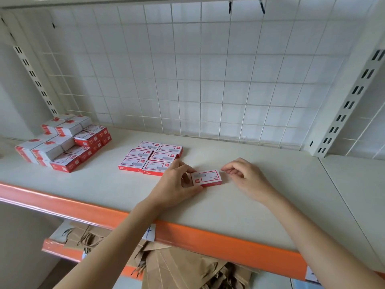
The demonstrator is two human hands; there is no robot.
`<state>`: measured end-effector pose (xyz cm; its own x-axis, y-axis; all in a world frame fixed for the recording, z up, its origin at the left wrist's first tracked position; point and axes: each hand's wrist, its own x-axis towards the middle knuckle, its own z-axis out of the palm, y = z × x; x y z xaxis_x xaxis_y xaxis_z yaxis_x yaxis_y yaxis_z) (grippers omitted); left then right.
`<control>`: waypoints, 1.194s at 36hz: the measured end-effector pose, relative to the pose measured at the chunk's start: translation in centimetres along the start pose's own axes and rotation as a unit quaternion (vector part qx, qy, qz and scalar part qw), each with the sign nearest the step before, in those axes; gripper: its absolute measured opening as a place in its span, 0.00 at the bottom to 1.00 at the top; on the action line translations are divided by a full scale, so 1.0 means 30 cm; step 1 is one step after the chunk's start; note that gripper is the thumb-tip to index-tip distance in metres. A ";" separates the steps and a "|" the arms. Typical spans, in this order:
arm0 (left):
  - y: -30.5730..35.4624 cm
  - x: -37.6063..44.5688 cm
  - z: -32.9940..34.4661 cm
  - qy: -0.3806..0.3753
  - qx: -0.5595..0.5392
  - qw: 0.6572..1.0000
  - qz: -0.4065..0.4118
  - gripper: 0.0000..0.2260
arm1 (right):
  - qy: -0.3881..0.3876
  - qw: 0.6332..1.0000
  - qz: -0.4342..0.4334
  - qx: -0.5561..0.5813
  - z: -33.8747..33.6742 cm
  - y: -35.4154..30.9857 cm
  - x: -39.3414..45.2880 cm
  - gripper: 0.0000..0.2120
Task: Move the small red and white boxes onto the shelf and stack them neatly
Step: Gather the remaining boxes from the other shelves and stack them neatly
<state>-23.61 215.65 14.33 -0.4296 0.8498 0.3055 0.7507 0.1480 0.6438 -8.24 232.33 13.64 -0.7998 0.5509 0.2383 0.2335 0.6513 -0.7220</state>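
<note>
The shelf point(239, 205) board presents a matt, smooth off-white surface, fronted by a glossy orange painted metal rail point(208, 236). The back panel point(187, 69) is white-coated wire mesh, and the slotted upright point(350, 105) looks like painted metal. The small boxes point(151, 158) appear to be smooth printed card; brown paper bags point(177, 268) below look matt and creased.
</note>
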 end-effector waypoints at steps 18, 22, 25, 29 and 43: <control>0.020 -0.001 0.021 -0.058 0.055 0.996 0.046 0.23 | -0.049 0.998 -0.044 -0.015 -0.004 -0.040 -0.021 0.05; 0.029 -0.008 0.010 -0.068 0.048 0.994 0.075 0.22 | -0.043 0.999 -0.021 0.003 0.001 -0.047 -0.022 0.02; 0.033 -0.017 0.010 -0.068 0.042 0.992 0.096 0.14 | -0.050 0.998 -0.012 -0.027 0.006 -0.056 -0.020 0.12; 0.039 -0.023 0.004 -0.090 0.055 0.990 0.093 0.17 | -0.101 0.980 -0.024 -0.172 0.008 -0.085 -0.003 0.33; -0.045 -0.076 -0.251 -0.137 0.161 0.972 0.104 0.09 | -0.082 0.985 -0.068 -0.137 0.128 -0.276 0.201 0.19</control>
<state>-27.41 209.71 18.04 -0.1358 0.9743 0.1795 0.9442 0.0724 0.3212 -17.12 228.27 18.56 -0.9070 0.3722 0.1968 0.2405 0.8417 -0.4835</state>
